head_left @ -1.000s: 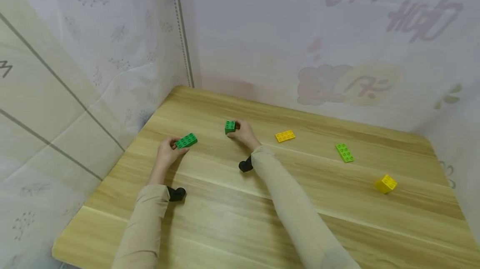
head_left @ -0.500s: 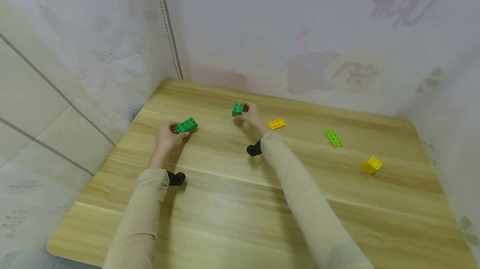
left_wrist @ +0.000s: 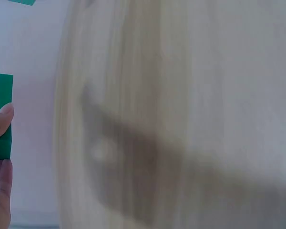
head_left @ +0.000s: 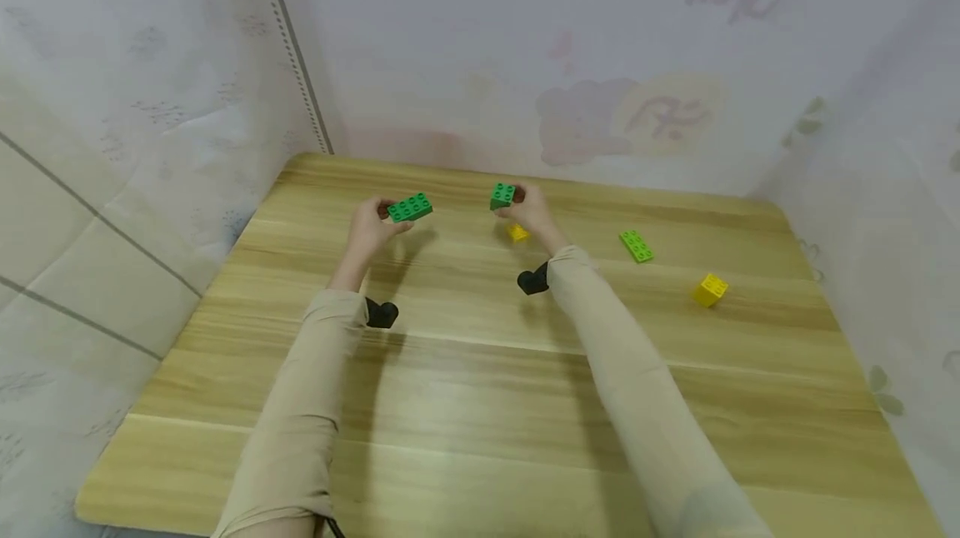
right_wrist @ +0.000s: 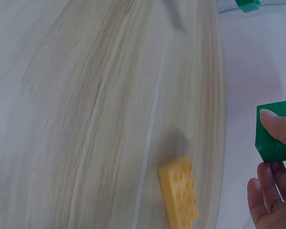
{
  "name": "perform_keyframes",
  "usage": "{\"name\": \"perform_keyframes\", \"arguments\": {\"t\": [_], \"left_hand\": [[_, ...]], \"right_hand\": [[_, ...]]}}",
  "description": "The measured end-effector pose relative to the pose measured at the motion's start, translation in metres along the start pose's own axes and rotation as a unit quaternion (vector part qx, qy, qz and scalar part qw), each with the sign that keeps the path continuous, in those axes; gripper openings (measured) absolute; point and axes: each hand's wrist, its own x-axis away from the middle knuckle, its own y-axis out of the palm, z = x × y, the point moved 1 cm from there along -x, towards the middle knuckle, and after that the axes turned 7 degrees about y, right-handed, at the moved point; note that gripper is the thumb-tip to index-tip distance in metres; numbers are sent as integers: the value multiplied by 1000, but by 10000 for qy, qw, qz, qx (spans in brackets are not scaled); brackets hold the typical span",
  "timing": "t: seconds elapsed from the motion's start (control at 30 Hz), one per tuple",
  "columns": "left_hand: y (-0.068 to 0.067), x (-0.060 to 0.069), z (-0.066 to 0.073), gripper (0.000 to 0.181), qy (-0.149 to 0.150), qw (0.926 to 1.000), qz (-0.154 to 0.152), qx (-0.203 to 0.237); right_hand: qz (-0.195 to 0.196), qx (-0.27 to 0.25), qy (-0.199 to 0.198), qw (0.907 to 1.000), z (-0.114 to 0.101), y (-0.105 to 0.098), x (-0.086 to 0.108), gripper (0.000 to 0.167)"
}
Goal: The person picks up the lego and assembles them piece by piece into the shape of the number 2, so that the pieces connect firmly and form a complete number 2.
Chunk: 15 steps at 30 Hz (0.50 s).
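Note:
In the head view my left hand [head_left: 368, 231] pinches a long green building brick [head_left: 410, 207], studs up, above the table's far part. The left wrist view shows thumb and fingers on the edges of that brick [left_wrist: 2, 114]. To the right, my right hand [head_left: 532, 211] grips a smaller square green building brick [head_left: 502, 196], also held off the table. A thumb presses its face in the right wrist view, where the square brick [right_wrist: 275, 131] is partly cut off. The two bricks are apart. A yellow-orange brick [head_left: 518, 232] lies on the table below the right hand, partly hidden by it.
On the wooden table [head_left: 465, 405], a flat lime-green brick [head_left: 637, 246] lies to the right of the right hand. Farther right is a square yellow brick [head_left: 710, 290]. Patterned cloth walls [head_left: 450, 47] stand behind the table and along its sides.
Both hands have lifted their green bricks higher and moved them toward the right and far side. The right hand now partly covers the yellow-orange brick. The head view has shifted too.

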Motion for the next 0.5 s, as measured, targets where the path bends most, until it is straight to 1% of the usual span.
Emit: {"name": "perform_keyframes", "arguments": {"t": [0.1, 0.27, 0.37, 0.5], "left_hand": [[12, -7, 13, 49, 186, 9997, -92, -127], [26, -18, 34, 50, 347, 9988, -268, -204], [40, -25, 43, 50, 466, 9978, -427, -217], [60, -32, 55, 50, 628, 9950, -711, -298]], "right_hand": [[166, 25, 34, 9999, 7, -16, 6, 53], [424, 18, 35, 9991, 14, -39, 17, 50], [578, 18, 35, 9983, 23, -54, 25, 50], [760, 76, 265, 9967, 37, -72, 37, 52]]}}
